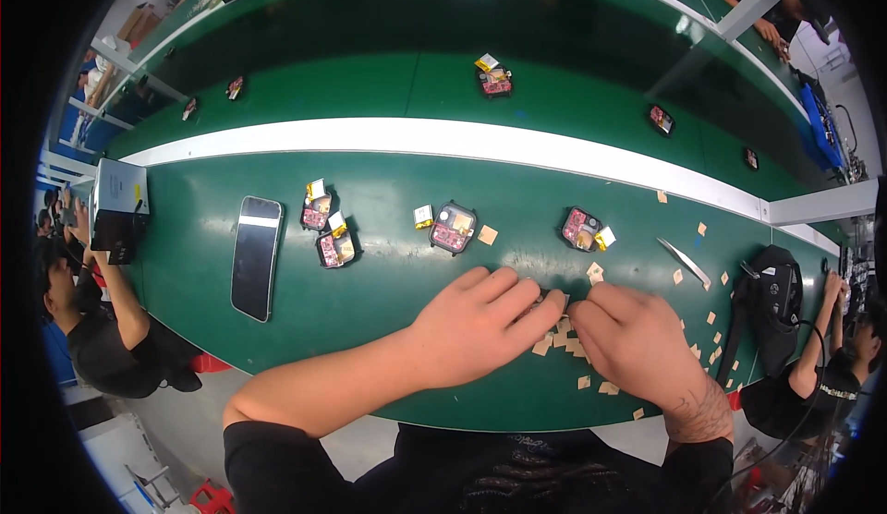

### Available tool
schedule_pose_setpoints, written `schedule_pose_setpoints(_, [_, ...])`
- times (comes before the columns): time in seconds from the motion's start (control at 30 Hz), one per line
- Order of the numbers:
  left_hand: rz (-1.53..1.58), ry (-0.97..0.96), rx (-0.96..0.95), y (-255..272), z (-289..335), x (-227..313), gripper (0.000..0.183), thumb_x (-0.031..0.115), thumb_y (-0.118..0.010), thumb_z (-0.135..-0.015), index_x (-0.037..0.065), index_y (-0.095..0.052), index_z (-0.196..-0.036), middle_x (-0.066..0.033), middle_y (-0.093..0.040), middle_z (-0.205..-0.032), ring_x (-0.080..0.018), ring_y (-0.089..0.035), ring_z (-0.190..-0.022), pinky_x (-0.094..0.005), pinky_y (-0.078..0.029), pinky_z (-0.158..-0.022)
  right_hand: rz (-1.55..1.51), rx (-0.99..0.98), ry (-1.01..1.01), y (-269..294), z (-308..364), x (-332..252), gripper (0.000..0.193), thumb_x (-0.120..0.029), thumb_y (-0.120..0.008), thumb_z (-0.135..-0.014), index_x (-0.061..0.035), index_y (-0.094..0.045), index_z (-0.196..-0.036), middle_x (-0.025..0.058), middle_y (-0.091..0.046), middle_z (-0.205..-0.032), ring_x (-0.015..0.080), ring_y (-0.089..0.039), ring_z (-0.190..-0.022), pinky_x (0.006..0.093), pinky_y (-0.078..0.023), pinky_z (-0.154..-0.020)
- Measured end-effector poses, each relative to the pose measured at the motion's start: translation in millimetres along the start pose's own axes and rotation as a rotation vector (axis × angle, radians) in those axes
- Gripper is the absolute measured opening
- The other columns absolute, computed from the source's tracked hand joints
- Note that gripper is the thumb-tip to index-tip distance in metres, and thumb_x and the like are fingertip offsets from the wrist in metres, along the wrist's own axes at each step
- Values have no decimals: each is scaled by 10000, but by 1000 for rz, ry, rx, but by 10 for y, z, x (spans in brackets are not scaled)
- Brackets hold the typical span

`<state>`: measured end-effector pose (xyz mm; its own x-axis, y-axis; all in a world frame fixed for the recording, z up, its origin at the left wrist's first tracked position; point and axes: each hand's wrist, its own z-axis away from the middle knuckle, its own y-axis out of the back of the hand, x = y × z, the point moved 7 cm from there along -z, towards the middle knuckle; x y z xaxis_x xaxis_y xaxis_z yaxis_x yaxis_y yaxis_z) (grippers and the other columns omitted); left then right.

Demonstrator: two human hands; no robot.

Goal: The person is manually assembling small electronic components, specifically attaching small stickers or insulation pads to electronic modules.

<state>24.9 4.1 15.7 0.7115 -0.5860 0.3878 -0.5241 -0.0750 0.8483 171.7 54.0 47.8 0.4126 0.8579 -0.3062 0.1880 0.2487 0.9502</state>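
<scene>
My left hand (482, 325) is closed around a small dark case (547, 298), mostly hidden under its fingers. The fingertips of my right hand (630, 337) are pinched together at the case's right side; whatever they grip cannot be made out. Small tan square pieces (584, 382) lie scattered beneath and around both hands. Beyond them sits an open watch-like case (580, 229) with a pink circuit board and a silver-yellow battery. A similar open case (453, 229) lies farther left, its battery (423, 217) beside it.
Two more open cases, one nearer (336, 247) and one behind (316, 211), lie near a phone (256, 257). Pointed tweezers (686, 263) and a black bag (774, 297) are at right. A white rail (443, 135) crosses behind. Co-workers sit on both sides.
</scene>
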Motion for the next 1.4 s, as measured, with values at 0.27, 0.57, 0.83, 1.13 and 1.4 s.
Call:
schedule_pose_setpoints(0.27, [24, -2, 16, -26, -13, 8, 530, 251, -856, -862, 41, -678, -1315, -116, -670, -1098, -276, -659, -908, -388, -569, -777, 9, -20, 35, -53, -33, -67, 266, -79, -742, -789, -34, -677, -1042, 41, -568, -930, 207, -686, -825, 343, -585, -623])
schedule_pose_setpoints(0.57, [77, 37, -15, 3, -21, -30, 478, 254, -750, -918, 58, -639, -1339, -36, -576, -1000, -226, -611, -940, -358, -522, -795, -281, 61, -45, -178, -67, 210, 152, -68, -771, -868, -62, -703, -1004, 56, -569, -856, 239, -674, -709, 366, -566, -586])
schedule_pose_setpoints(0.83, [149, 89, -86, 51, -53, -127, 564, 294, -854, -867, 58, -641, -1332, -87, -628, -1077, -314, -659, -961, -427, -563, -845, -663, 66, -152, -160, -59, 454, 249, -132, -847, -883, -73, -736, -1097, 63, -618, -892, 248, -668, -664, 347, -554, -600])
schedule_pose_setpoints(1.13, [254, 47, -151, 0, -1, -189, 426, 243, -821, -899, 88, -684, -1272, -91, -619, -1121, -316, -649, -1032, -448, -562, -913, -495, 45, -129, -254, -87, 283, 258, -106, -825, -892, -72, -717, -1124, 63, -675, -936, 269, -711, -723, 393, -591, -654])
schedule_pose_setpoints(1.4, [128, -50, -127, 28, -12, -112, 227, 162, -728, -864, 137, -700, -1088, -38, -565, -1035, -214, -610, -994, -355, -524, -831, -677, 17, -230, -274, -77, 337, 185, -61, -793, -931, -58, -725, -1103, 92, -730, -997, 299, -750, -835, 403, -606, -723])
